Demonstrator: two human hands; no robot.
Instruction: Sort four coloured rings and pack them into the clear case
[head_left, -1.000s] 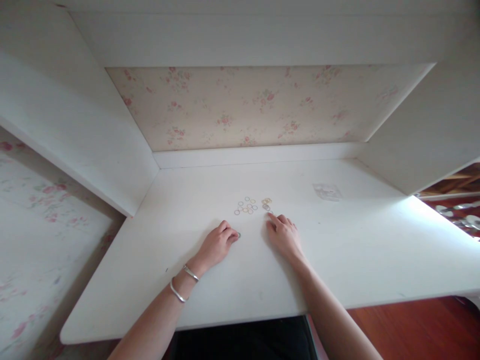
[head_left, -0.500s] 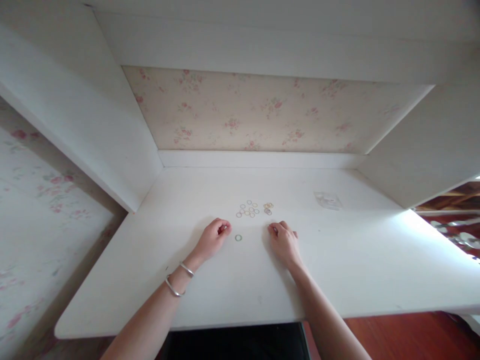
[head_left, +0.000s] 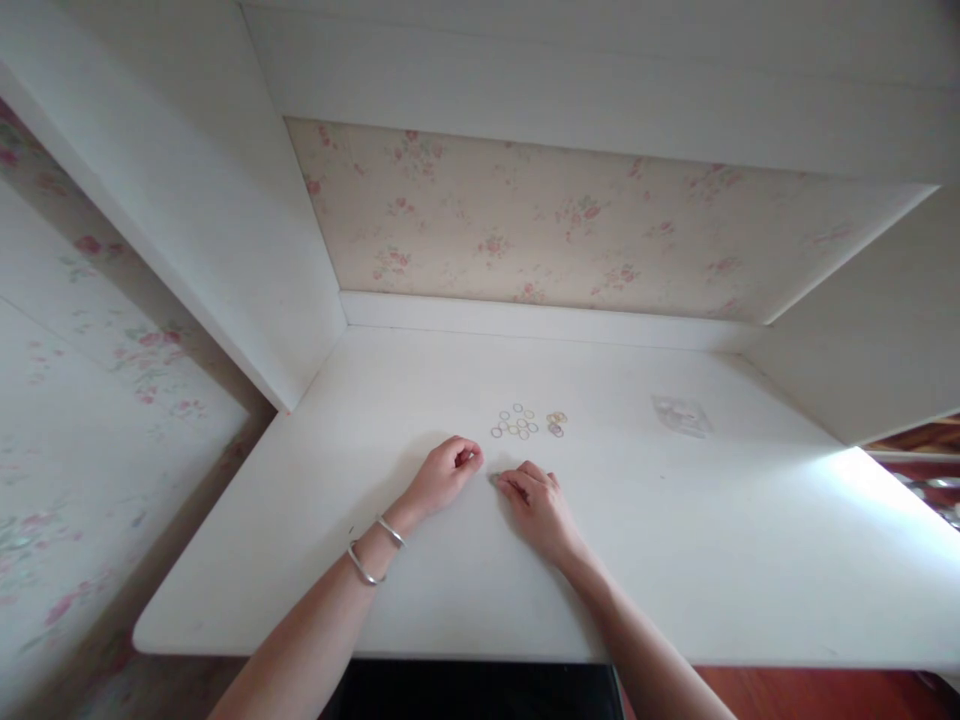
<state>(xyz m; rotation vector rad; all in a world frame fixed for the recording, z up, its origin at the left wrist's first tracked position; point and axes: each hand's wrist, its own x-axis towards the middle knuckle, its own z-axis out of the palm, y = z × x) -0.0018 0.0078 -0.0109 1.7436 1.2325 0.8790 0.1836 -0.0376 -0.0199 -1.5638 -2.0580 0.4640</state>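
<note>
On the white desk, my left hand (head_left: pixel 448 474) rests with thumb and fingers curled into a pinch; whatever may be between the tips is too small to make out. Just to its right, my right hand (head_left: pixel 537 502) has its fingertips closed on a small green ring (head_left: pixel 493 479), which they partly cover. Beyond both hands lies a loose group of several thin rings (head_left: pixel 514 424), pale, gold and silvery in colour. A smaller cluster of overlapping rings (head_left: pixel 556 424) sits to the right of that group.
A clear plastic bag (head_left: pixel 681 415) lies on the white desk (head_left: pixel 450 600) to the right. White panels (head_left: pixel 225 230) enclose the desk at left, right and above, with flowered wallpaper (head_left: pixel 525 215) behind. The desk's front edge runs under my forearms.
My right hand has moved left, from below the smaller ring cluster to the green ring. My left hand keeps its pinch by the same spot. The view has shifted and tilted slightly.
</note>
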